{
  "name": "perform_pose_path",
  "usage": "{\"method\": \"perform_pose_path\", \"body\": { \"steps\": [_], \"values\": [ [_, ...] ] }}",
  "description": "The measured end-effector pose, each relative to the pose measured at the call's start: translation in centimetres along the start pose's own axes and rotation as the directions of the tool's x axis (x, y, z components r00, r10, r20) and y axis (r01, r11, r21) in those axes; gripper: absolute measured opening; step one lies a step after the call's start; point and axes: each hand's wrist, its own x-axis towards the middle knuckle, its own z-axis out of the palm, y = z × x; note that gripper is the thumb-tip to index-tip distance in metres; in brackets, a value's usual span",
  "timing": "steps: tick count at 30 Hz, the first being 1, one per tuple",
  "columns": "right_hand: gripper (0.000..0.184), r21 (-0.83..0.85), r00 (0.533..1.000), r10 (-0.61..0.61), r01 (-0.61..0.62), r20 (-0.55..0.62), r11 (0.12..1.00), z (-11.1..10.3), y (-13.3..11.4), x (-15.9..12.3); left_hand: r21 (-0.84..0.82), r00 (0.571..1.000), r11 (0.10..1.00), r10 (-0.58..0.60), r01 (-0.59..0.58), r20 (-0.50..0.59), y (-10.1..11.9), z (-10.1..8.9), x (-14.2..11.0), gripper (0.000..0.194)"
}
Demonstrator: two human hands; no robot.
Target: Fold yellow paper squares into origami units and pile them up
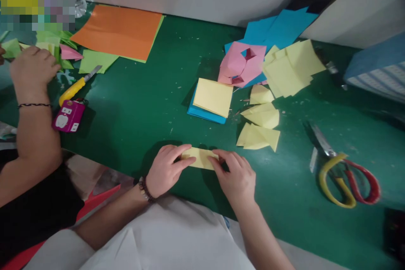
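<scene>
One yellow strip (201, 159) between grips (166, 169) (237, 174)

Scissors (344, 159) lie right of the paper strip (201, 159).

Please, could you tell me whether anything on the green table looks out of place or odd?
Yes: the yellow-handled utility knife lies with its grey metal blade exposed near the co-worker's bare hand, possibly a cutting risk. Small pale flecks also litter the green tabletop. I see no spill.
</scene>
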Motion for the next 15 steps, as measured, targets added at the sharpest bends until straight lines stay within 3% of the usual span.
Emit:
{"method": "perform_pose_path", "body": {
  "steps": [15],
  "values": [
    [0.008,0.035,1.000,0.015,-0.016,0.012,0.999,0.09,-0.04,0.09,0.053,0.985,0.998,0.037,-0.046,0.166,0.05,-0.04,0.62,0.029]
  ]
}}
